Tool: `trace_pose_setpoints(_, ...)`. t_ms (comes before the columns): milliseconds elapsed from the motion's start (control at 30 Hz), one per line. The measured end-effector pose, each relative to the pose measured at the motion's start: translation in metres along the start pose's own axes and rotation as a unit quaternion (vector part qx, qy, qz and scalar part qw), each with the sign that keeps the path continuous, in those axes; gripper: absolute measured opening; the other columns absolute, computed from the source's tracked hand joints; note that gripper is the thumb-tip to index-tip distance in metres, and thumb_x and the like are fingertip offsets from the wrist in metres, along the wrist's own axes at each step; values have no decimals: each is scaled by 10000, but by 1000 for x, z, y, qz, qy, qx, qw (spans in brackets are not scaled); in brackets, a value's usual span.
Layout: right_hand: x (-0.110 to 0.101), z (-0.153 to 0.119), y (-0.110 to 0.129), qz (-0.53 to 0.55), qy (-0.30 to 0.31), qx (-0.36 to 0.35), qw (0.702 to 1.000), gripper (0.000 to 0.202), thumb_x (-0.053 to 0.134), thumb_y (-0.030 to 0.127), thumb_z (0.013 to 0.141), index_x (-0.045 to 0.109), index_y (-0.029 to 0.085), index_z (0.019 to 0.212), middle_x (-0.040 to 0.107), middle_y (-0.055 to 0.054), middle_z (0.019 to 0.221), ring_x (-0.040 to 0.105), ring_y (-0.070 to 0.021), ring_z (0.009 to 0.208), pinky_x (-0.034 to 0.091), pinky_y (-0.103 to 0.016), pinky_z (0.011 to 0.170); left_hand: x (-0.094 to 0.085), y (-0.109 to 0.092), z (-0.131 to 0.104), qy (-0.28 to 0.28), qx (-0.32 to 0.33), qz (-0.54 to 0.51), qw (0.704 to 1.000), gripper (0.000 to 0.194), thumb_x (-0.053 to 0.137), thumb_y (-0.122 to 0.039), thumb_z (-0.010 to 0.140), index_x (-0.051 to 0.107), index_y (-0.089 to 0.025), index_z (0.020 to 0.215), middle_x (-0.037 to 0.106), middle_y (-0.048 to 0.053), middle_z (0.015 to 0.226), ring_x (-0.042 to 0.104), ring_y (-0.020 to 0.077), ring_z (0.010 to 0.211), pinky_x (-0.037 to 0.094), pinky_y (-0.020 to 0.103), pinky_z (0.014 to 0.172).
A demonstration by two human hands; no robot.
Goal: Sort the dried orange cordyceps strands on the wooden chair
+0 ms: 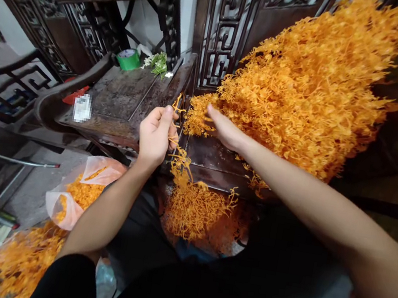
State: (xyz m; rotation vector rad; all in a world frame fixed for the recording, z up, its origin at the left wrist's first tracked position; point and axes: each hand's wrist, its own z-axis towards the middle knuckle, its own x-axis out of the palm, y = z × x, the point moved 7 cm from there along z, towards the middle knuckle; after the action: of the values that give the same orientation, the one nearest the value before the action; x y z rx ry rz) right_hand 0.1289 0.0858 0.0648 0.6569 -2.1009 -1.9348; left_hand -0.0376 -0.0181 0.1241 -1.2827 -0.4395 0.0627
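My left hand (156, 134) is closed on thin orange sprigs (178, 107) that stick out between its fingers, over the dark wooden bench. To the right, my right hand (221, 127) reaches to the near edge of a large heap of orange branching pieces (309, 81). Its fingers are stretched out and partly hidden against the orange pieces. Below both hands, between my legs, lies a smaller pile of orange stems (194, 209), with a few sprigs trailing up to the bench edge.
On the wooden bench (116, 97) are a roll of green tape (129, 59), a green and white sprig (159, 63) and a red item (75, 91). At lower left, a pinkish plastic bag (71, 214) holds orange pieces, near another orange pile (23, 254). Carved wooden panels stand behind.
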Motion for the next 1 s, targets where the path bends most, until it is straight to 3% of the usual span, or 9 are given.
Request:
trace_pose_setpoints(67, 28, -40, 9, -9, 175, -56, 983, 503, 610, 607, 955, 689, 236, 1285, 706, -105, 1304, 669, -212, 1157, 548, -362, 989, 10, 0, -2, 9, -17, -12, 1000, 347, 692, -528, 925, 627, -197, 843, 526, -44, 567, 549, 75, 464, 421, 166, 438)
trace_pose_setpoints(133, 41, -74, 13, -38, 260, -88, 961, 393, 764, 497, 863, 764, 216, 1139, 762, -71, 1154, 702, -191, 1036, 551, -349, 981, 24, -2, -4, 38, -32, -9, 999, 277, 712, -474, 922, 674, -201, 950, 655, 12, 739, 685, 114, 658, 511, 176, 545)
trace_pose_setpoints(333, 9, -88, 6, 104, 131, -43, 985, 293, 761, 452, 853, 778, 238, 1051, 778, -34, 1027, 703, -152, 836, 587, -320, 779, 58, 11, -16, 161, -80, 65, 981, 506, 888, -294, 746, 688, -217, 1203, 700, 126, 1260, 722, 213, 1074, 593, 245, 789)
trace_pose_setpoints(500, -37, -86, 12, 46, 48, -122, 990, 299, 796, 482, 830, 780, 217, 969, 766, -50, 1011, 699, -179, 943, 572, -324, 870, 79, 46, -38, 304, -201, 133, 922, 562, 897, -316, 728, 699, -167, 1233, 746, 112, 1016, 701, 154, 783, 552, 208, 605)
trace_pose_setpoints(567, -50, -88, 4, 32, 46, -55, 997, 383, 785, 556, 825, 765, 200, 966, 755, -78, 959, 697, -197, 868, 583, -325, 744, 76, 51, -38, 290, -219, 174, 915, 456, 879, -357, 750, 742, -141, 1127, 720, 75, 839, 606, 106, 595, 455, 179, 467)
trace_pose_setpoints(667, -49, -99, -8, 115, 131, 58, 983, 557, 652, 712, 868, 741, 178, 1001, 743, -137, 951, 707, -222, 784, 567, -334, 591, 69, 49, -31, 227, -204, 186, 934, 333, 887, -384, 735, 738, -138, 904, 655, 28, 723, 538, 83, 533, 416, 171, 422)
trace_pose_setpoints(767, -44, -111, -6, 98, 178, 48, 978, 518, 727, 645, 837, 745, 185, 1075, 738, -114, 934, 695, -198, 740, 542, -312, 554, 67, 50, -29, 186, -220, 136, 948, 365, 879, -443, 737, 669, -172, 860, 655, 6, 757, 604, 108, 599, 510, 205, 490)
trace_pose_setpoints(867, -53, -114, -4, -13, 132, -4, 991, 415, 750, 554, 841, 776, 213, 1077, 698, -34, 765, 587, -140, 590, 468, -297, 531, 65, 51, -26, 178, -243, 110, 947, 339, 811, -468, 807, 661, -173, 880, 687, 26, 790, 634, 122, 630, 509, 208, 506)
trace_pose_setpoints(1000, -89, -108, -8, -129, 32, -16, 991, 361, 701, 557, 879, 818, 222, 945, 656, -26, 691, 514, -140, 557, 442, -343, 585, 48, 31, -5, 124, -188, 61, 972, 385, 692, -395, 907, 559, -168, 626, 598, 21, 602, 578, 95, 567, 468, 186, 520)
